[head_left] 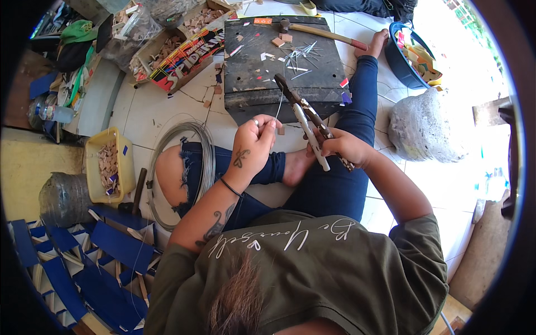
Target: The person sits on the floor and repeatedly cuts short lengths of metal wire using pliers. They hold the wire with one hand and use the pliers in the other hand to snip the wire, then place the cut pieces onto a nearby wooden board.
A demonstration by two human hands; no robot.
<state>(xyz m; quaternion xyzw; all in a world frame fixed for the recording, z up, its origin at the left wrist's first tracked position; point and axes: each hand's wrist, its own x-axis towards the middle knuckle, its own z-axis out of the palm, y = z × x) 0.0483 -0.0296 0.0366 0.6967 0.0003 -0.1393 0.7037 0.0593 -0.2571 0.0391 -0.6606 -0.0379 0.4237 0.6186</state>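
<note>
Head view: seated on a tiled floor, a person is pinching a thin wire (277,106) in the closed left hand (252,144) while the right hand (341,146) is clamping pliers (304,114), their tips apparently biting the wire just above, over a dark work board (251,67).

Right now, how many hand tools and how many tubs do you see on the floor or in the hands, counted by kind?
Pliers, in the right hand: 1
Hammer on the dark board: 1
Yellow tub: 1
Blue tub: 1
Total: 4
</note>
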